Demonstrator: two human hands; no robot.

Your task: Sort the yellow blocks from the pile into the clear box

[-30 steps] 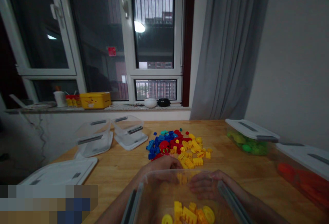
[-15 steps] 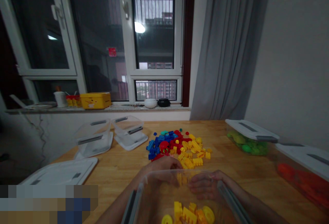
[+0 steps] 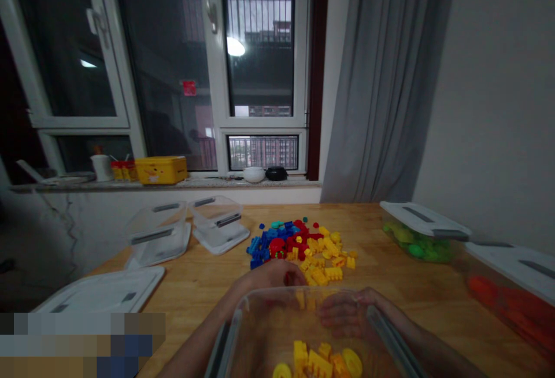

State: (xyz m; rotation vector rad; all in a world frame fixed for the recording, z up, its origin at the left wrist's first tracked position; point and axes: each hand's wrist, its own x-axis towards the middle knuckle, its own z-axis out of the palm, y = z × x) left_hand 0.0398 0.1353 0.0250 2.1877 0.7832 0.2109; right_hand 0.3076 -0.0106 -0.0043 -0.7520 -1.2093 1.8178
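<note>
My left hand (image 3: pixel 274 275) is curled at the front of a pile of toy bricks, with a bit of red brick (image 3: pixel 290 278) showing inside its bent fingers. Part of that hand is hidden by the rim of a clear plastic box (image 3: pixel 277 320) close to me. Through the box's far wall my right hand (image 3: pixel 342 312) shows with fingers stretched out, near the yellow bricks (image 3: pixel 318 275). Several yellow pieces (image 3: pixel 319 363) lie inside the box. Red bricks (image 3: pixel 277 246) and blue bricks (image 3: pixel 256 246) form the left and back of the pile.
Clear boxes (image 3: pixel 158 222) and white lids (image 3: pixel 104 288) stand or lie at left. To the right are a lidded box of green pieces (image 3: pixel 416 245) and another with orange-red pieces (image 3: pixel 498 300). A windowsill (image 3: pixel 217 182) runs behind the wooden table (image 3: pixel 373 274).
My left hand has shifted slightly upward and curled more, covering the red bricks at the pile's front; red now shows between its fingers. The right hand and the box are almost still.
</note>
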